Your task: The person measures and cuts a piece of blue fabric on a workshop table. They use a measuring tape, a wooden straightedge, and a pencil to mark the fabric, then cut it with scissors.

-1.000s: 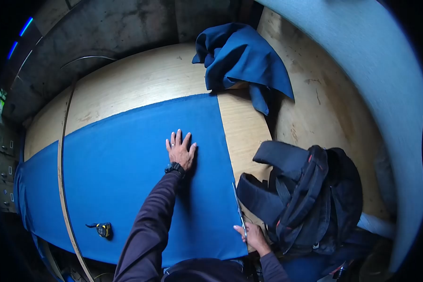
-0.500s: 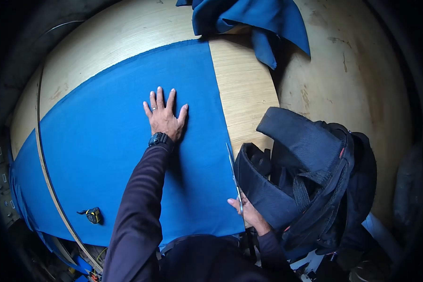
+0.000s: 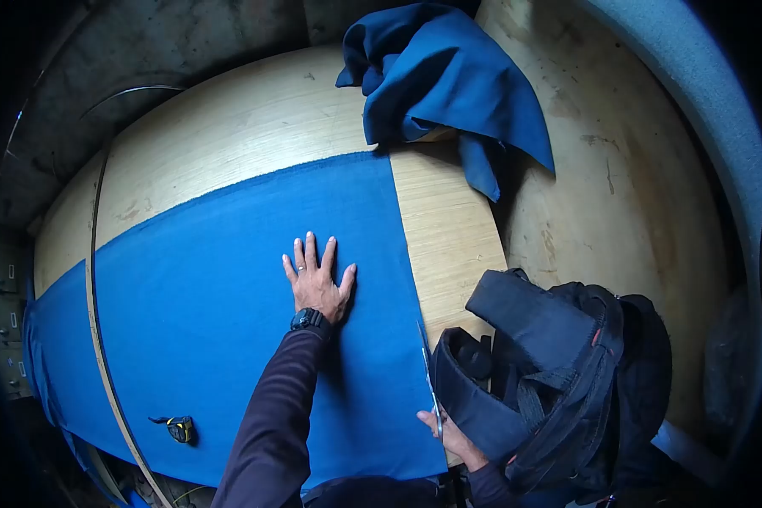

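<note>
Blue cloth lies spread over a wooden table. My left hand rests flat on the cloth with its fingers spread, a ring and a black watch showing. Near the cloth's right edge, my right hand is closed on the handles of a pair of scissors, whose blades point away from me along that edge. The scissors lie between the cloth and a black backpack. Part of the handles is hidden by my fingers.
A crumpled blue cloth lies at the far side of the table. A yellow and black tape measure sits on the spread cloth at the lower left. A long thin strip crosses the cloth on the left.
The view has tilted up, so everything appears lower and more of the crumpled cloth and far wall shows. Both hands keep about the same places on the cloth.
</note>
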The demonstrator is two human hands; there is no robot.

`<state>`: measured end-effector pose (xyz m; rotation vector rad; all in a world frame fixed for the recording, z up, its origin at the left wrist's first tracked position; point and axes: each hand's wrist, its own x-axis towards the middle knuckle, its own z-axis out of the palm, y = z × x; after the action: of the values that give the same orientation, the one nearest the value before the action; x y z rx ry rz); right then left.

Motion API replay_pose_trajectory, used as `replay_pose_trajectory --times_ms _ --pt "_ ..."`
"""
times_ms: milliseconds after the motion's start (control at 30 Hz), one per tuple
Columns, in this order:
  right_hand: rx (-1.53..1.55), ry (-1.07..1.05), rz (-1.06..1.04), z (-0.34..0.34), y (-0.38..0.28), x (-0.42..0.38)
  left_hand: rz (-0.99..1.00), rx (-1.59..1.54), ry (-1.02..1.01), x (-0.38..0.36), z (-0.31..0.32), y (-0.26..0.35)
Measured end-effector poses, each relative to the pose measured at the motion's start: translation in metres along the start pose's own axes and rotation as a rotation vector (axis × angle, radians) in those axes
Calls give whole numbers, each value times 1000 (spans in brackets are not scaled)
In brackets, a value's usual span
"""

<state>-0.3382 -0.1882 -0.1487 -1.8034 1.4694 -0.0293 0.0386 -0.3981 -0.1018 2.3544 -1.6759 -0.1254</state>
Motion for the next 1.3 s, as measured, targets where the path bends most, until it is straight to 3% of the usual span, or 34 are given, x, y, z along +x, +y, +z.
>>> replay_pose_trajectory --times_ms 67,167,467,567,700,900,1133,1300 --pt "-98 -85 19 -20 -20 1 -3 -7 -4 0 -1 1" --pt "-9 -148 43 -51 -56 3 -7 -1 -8 1 -1 0" --pt "-41 -158 33 -49 -53 4 -14 -4 -27 1 -3 1" --pt "63 -275 248 -35 -35 3 -11 -2 -26 0 0 -1" --pt "115 -343 358 -22 -20 2 -14 2 -33 1 -1 0" --pt "104 -323 329 -37 -37 3 -16 10 -40 1 -4 2" --pt "-25 -214 165 -62 -63 4 47 -25 108 2 5 -1" --pt "210 -335 514 -8 -16 -4 36 64 53 1 15 -7"
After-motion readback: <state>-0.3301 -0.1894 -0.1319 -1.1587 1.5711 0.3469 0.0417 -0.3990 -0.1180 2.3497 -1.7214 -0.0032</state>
